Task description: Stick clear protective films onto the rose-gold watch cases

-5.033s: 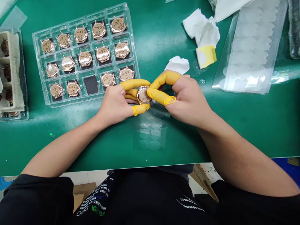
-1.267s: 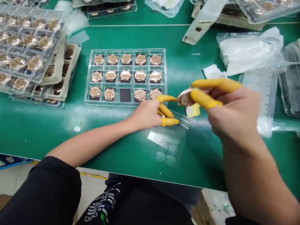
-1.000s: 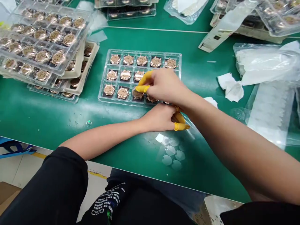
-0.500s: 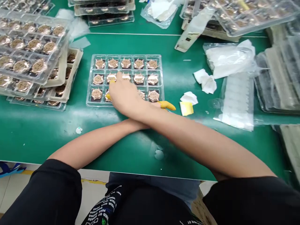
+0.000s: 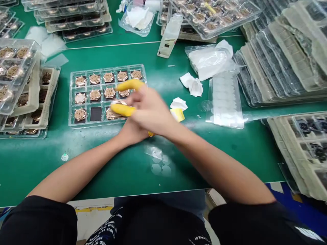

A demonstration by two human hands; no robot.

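A clear plastic tray (image 5: 73, 127) holds rose-gold watch cases in rows, their engraved backs facing up. One bottom-row slot (image 5: 96, 114) shows only its dark base. My right hand (image 5: 153, 110), with yellow finger cots on thumb and finger, is raised over the tray's right part. Its thumb and fingers close around a shiny watch case (image 5: 119, 102), blurred by motion. My left hand (image 5: 133, 132) lies below the right wrist at the tray's front edge. Most of its fingers are hidden; one yellow tip shows.
Stacked trays of watch cases (image 5: 15, 73) stand at left; more stacks (image 5: 76, 17) are behind. At right lie crumpled white paper (image 5: 192, 85), a yellow pad (image 5: 177, 114), a plastic bag (image 5: 211, 61) and piled trays (image 5: 278, 75). Clear round films (image 5: 160, 165) lie near the front edge.
My right hand has lifted from the bottom row and moved right with a watch case, leaving that slot bare. The camera view has turned toward the right.
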